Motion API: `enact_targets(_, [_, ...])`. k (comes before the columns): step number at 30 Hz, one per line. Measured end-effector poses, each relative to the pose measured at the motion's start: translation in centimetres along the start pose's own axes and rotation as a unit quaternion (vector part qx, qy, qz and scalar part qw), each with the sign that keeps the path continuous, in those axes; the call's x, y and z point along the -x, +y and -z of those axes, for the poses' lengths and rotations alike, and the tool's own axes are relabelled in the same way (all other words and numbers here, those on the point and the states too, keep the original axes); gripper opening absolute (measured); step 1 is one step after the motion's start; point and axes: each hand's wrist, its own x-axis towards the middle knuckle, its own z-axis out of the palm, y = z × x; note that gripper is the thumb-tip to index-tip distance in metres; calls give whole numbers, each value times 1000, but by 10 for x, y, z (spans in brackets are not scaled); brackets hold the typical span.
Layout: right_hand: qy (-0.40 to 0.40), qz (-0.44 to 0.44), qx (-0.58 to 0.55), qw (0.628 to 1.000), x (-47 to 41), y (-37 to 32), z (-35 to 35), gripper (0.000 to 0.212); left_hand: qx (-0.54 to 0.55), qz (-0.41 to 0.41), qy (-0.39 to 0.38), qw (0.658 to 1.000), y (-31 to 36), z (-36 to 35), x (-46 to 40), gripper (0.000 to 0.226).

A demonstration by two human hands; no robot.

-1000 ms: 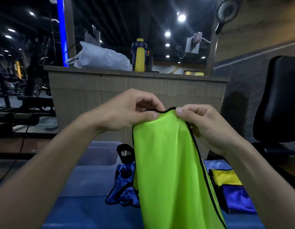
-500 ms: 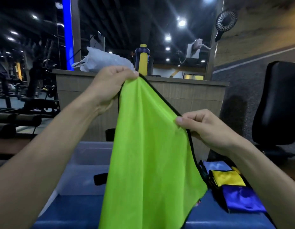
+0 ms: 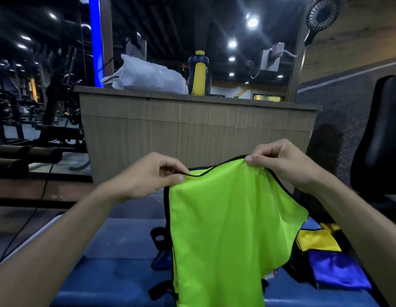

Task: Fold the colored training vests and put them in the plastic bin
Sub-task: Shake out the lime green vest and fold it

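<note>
Both hands, left hand [image 3: 146,177] and right hand [image 3: 281,163], pinched the green vest [image 3: 226,222] by its black-trimmed top edge. It hung above the blue surface [image 3: 108,280], near folded yellow and blue vests [image 3: 325,258].

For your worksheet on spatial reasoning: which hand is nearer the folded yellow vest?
Right. The right hand is up and slightly left of the folded yellow vest; the left hand is far to its left.

The vest [image 3: 226,229] hangs between and below the left hand [image 3: 148,176] and the right hand [image 3: 279,165]. The counter [image 3: 192,129] stands behind both hands; on it, a bag [image 3: 146,76] lies left of a bottle [image 3: 198,73]. Folded vests [image 3: 330,258] lie below the right hand.
</note>
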Motion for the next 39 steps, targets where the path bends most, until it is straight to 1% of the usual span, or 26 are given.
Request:
enact_targets(2, [9, 1, -5, 1000, -3, 8, -1, 26, 42, 4, 16, 999, -7, -7, -2, 5])
enact_targets(4, [11, 3, -9, 1000, -6, 15, -2, 25, 48, 2, 30, 998, -15, -13, -5, 10])
enact_targets(6, [6, 10, -15, 1000, -7, 23, -3, 29, 46, -4, 43, 998, -22, -16, -9, 16])
enact_targets(8, [-1, 7, -23, 1000, -7, 35, -3, 30, 72, -11, 82, 994, -27, -12, -18, 15])
enact_targets(10, [-18, -4, -39, 999, -3, 50, -8, 30, 83, -26, 138, 987, -30, -3, -30, 12])
enact_targets(12, [-39, -21, -43, 998, 3, 67, -17, 34, 59, -30, 187, 980, -35, 10, -42, 14])
enact_targets(14, [-47, -38, -58, 996, 11, 82, -25, 29, 10, -23, 219, 975, -42, 22, -52, 20])
enact_targets(16, [-53, -50, -62, 995, 17, 97, -31, 28, -40, -11, 254, 966, -50, 31, -57, 18])
enact_targets(18, [-64, -54, -41, 996, 23, 114, -37, 34, -62, 0, 291, 955, -57, 38, -59, 16])
enact_targets(20, [-77, -65, -9, 995, 29, 133, -42, 30, -69, 5, 312, 947, -63, 42, -58, 20])
enact_targets(22, [-84, -79, 35, 993, 34, 151, -44, 26, -80, 1, 304, 949, -64, 43, -54, 19])
enact_targets(23, [-83, -83, 50, 992, 36, 158, -45, 25, -81, 2, 292, 953, -64, 42, -52, 15])
enact_targets(25, [-73, -94, 56, 991, 36, 169, -45, 23, -73, 9, 275, 959, -66, 39, -48, 9])
enact_targets(27, [-52, -114, 36, 991, 33, 176, -43, 19, -57, 13, 274, 960, -70, 37, -44, 10])
enact_targets(30, [-1, -131, -27, 991, 28, 179, -38, 18, -45, 22, 272, 961, -76, 39, -38, 2])
enact_targets(32, [38, -131, -63, 989, 24, 177, -30, 11, -49, 26, 267, 962, -82, 42, -33, 4])
enact_targets(34, [61, -125, -84, 987, 20, 176, -22, 6, -43, 31, 264, 963, -86, 45, -28, 8])
enact_targets(35, [65, -121, -89, 987, 18, 176, -18, 7, -42, 35, 263, 963, -87, 46, -26, 10])
enact_targets(37, [69, -117, -95, 986, 14, 175, -12, 15, -46, 43, 262, 963, -89, 48, -24, 4])
enact_targets(39, [77, -114, -103, 985, 10, 174, -8, 21, -49, 45, 267, 961, -88, 50, -23, 7])
